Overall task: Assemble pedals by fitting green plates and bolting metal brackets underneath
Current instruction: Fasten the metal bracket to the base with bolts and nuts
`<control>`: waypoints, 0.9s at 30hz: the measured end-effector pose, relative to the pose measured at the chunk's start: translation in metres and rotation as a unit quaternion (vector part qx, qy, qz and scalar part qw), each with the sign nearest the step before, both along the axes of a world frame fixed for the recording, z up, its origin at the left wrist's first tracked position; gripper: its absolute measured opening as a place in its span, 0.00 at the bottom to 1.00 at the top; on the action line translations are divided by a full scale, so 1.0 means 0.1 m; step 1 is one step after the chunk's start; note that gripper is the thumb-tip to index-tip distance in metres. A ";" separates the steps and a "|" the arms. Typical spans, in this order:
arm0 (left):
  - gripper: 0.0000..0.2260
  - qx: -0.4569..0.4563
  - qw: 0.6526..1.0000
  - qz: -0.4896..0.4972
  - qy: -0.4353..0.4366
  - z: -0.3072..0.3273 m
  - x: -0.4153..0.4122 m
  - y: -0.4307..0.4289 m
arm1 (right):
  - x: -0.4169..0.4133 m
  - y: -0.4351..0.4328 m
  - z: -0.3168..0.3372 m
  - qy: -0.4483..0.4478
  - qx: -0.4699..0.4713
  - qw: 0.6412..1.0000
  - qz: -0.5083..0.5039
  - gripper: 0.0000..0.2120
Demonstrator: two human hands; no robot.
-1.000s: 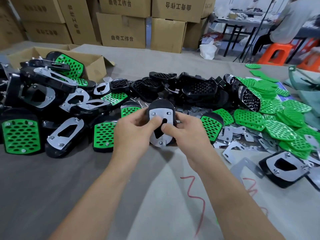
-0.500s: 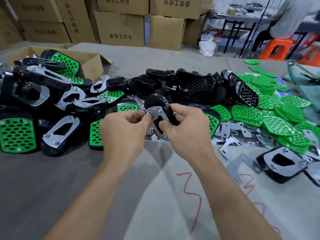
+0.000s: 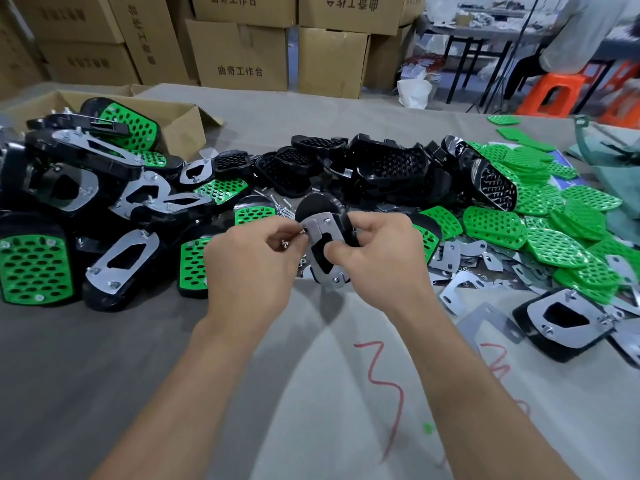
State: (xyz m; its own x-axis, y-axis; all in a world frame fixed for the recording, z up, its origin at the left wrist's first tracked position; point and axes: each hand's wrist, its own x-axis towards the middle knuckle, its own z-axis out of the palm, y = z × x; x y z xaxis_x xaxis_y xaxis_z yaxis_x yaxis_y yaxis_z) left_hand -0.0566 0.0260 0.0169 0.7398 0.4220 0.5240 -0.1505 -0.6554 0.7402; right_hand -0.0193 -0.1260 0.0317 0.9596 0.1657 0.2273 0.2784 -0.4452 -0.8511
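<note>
over the grey table, both forearms reach toward 12 o'clock. right hand curls round the pedal, thumb on its metal bracket. at the pedal's 9 o'clock, left hand pinches a small fastener.

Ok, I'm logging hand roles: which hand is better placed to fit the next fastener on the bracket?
Probably the left: the left hand pinches a fastener right beside the metal bracket corner, while the right hand grips the pedal, steadying it.
</note>
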 end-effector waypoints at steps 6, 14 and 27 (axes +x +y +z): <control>0.09 -0.117 0.993 0.014 0.028 0.02 0.04 0.00 | -0.02 0.01 0.03 -0.010 -0.008 1.000 0.009 0.08; 0.03 0.043 0.999 -0.003 0.007 -0.02 -0.01 0.03 | -0.01 0.00 0.02 0.021 -0.006 1.000 0.004 0.10; 0.08 0.000 0.999 -0.034 0.021 -0.02 -0.03 -0.01 | 0.04 0.02 -0.01 0.097 0.104 0.990 0.009 0.15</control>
